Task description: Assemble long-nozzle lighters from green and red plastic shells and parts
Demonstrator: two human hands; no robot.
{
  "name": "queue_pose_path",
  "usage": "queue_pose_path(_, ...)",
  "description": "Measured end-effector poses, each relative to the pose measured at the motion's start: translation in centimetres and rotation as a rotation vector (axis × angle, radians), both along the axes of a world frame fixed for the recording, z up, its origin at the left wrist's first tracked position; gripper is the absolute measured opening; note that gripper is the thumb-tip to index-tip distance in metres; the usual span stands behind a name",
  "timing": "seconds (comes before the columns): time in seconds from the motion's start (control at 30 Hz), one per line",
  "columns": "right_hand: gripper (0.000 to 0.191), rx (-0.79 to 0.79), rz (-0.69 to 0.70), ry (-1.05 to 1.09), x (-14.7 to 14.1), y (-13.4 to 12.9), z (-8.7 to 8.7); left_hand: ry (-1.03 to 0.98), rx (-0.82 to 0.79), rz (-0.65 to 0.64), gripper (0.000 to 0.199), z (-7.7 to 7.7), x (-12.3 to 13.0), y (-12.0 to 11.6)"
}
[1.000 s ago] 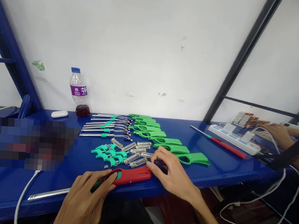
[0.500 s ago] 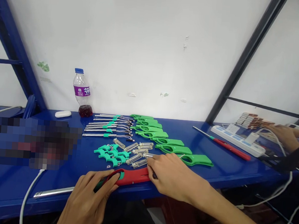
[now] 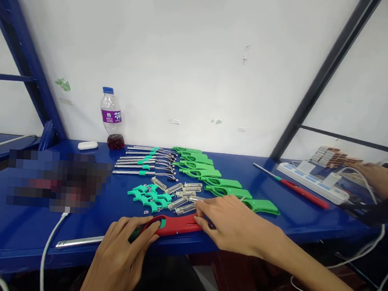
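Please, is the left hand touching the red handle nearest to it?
Touching: the head view shows the left hand gripping the red handle at one end, a fingertip in its opening.

Lighter (image 3: 171, 226), one: red handle (image 3: 182, 224) with open loop and slot; teal trigger (image 3: 163, 223); silver tube (image 3: 81, 242). Position: lengthwise along the worktop's (image 3: 17, 242) front edge, tube toward front left corner. Tube joint and handle's right end covered.

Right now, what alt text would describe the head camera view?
A person's left hand and right hand hold a red lighter at a blue table. Beyond the lighter lie teal parts, clear pieces, metal tubes and green casings.
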State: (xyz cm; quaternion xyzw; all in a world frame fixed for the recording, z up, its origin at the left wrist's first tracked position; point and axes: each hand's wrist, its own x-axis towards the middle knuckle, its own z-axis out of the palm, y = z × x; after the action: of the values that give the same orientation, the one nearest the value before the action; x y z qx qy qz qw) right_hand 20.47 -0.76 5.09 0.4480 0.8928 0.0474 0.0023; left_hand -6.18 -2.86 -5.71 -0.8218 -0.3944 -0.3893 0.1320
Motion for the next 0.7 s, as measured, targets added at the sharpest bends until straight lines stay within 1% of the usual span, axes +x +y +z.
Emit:
queue_pose_path(0.07,0.031,0.019,-0.064,-0.005,-0.3,0.0,-0.5,-0.013,0.001,0.002,0.032,0.1,0.2,-0.1)
queue_pose_path(0.13,0.031,0.037,-0.114,-0.022,-0.8,-0.1,-1.0,-0.018,0.01,0.007,0.032,0.1,0.2,-0.2)
queue_pose_path(0.3,0.018,0.03,-0.166,-0.083,-1.8,-0.5,-0.9,-0.012,0.052,0.006,0.031,0.1,0.1,0.0)
queue_pose_path(0.37,0.014,0.013,-0.147,-0.084,-1.8,-0.5,-0.7,-0.011,0.055,0.008,0.032,0.1,0.1,0.1)
queue_pose_path(0.5,0.016,-0.005,-0.066,-0.044,-1.4,-0.2,-0.4,0.017,0.074,0.012,0.032,0.0,-0.1,0.2)
queue_pose_path(0.7,0.015,0.026,0.036,-0.02,-0.3,0.2,-0.5,0.022,0.087,0.001,0.031,0.0,-0.2,0.3)
